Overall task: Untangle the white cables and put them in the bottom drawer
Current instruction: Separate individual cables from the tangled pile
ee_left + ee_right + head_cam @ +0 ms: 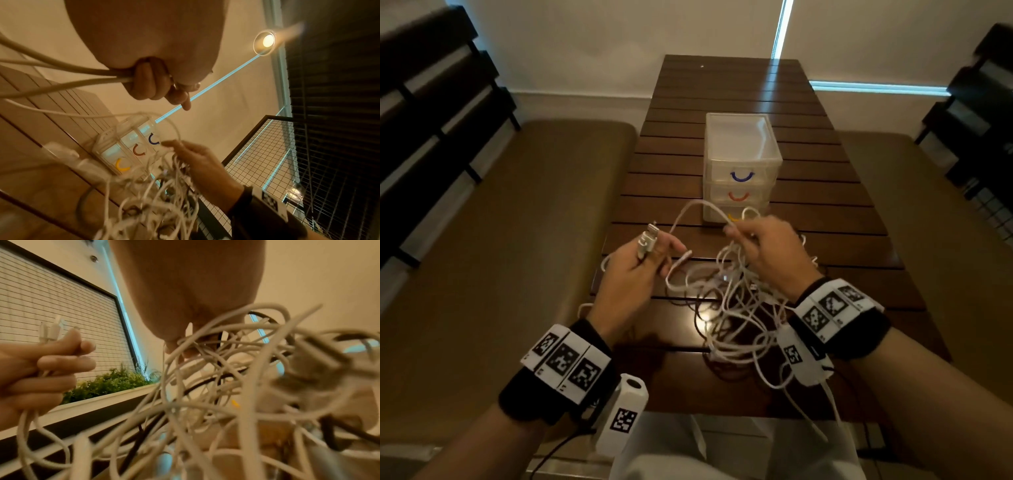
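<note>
A tangle of white cables [726, 308] lies on the dark slatted table [722, 102], with dark cables mixed in. My left hand [640, 263] grips several white cable ends, their plugs [649, 238] sticking up above the fingers. My right hand [756, 240] pinches a white cable loop [698, 207] lifted from the tangle. Behind the hands stands a clear three-drawer unit [739, 161] with a blue, a red and a yellow handle [122, 165]; all its drawers are closed. In the right wrist view the tangle [205, 386] hangs blurred under the palm.
Padded benches [517, 240] flank the table on both sides. Dark slatted backrests [431, 102] rise at the far left and right. A wire-mesh panel [267, 154] stands off to the right. A white wrist camera [625, 414] hangs near the table's front edge.
</note>
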The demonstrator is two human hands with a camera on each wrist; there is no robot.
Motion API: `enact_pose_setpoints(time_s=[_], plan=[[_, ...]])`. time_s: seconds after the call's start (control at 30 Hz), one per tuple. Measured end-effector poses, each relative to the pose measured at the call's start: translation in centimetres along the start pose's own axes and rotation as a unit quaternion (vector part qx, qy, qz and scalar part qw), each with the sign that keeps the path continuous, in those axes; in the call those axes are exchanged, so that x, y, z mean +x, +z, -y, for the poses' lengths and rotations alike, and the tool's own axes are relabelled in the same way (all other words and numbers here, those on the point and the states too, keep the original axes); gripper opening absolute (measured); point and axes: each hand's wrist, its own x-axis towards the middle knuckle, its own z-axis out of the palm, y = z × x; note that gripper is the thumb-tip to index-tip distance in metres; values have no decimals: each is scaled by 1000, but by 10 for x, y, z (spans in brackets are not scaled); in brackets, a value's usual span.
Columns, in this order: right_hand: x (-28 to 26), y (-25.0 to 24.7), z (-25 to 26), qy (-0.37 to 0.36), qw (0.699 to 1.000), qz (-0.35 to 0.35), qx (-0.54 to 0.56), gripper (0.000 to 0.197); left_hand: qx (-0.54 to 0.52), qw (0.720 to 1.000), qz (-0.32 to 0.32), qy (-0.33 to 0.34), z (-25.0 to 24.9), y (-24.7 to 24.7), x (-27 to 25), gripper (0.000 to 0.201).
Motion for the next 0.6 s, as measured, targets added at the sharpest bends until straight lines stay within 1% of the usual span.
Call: enact_pose_setpoints(time_s=[0.07,0.1,0.13,0.17,0.2,0.27,0.3,0.37,0.43,0.5,0.53,0.6], plan=[[7,-13,9,-43,996,-78,-24,27,15,1000,2,20,-1,1,0,32],[10,-17,15,-53,994,-92,-31,26,24,999,3,28,-2,2,-1,31],[10,-18,19,-55,994,-82,-39,26,26,999,7,31,-4,3,-2,30],[9,-16,23,-48,996,-48,-49,25,28,999,14,35,-4,5,-3,28],[7,-10,24,-39,997,2,-71,25,35,998,21,41,-5,6,-4,26],[-3,8,24,-20,985,103,-141,24,77,995,45,43,1,9,-5,24],[-11,16,23,-9,976,137,-170,26,112,991,65,29,5,10,-5,25],[-24,29,22,-3,969,161,-185,28,212,971,112,-3,13,14,-4,31],[-31,33,22,-14,972,155,-178,30,328,935,135,11,18,21,-6,37],[-31,31,22,-13,974,158,-162,29,409,901,139,31,21,27,-7,31],[-30,28,20,-13,974,167,-154,28,432,890,143,35,24,29,-7,26],[-28,22,14,-18,973,179,-147,24,452,879,145,41,28,27,-8,17]])
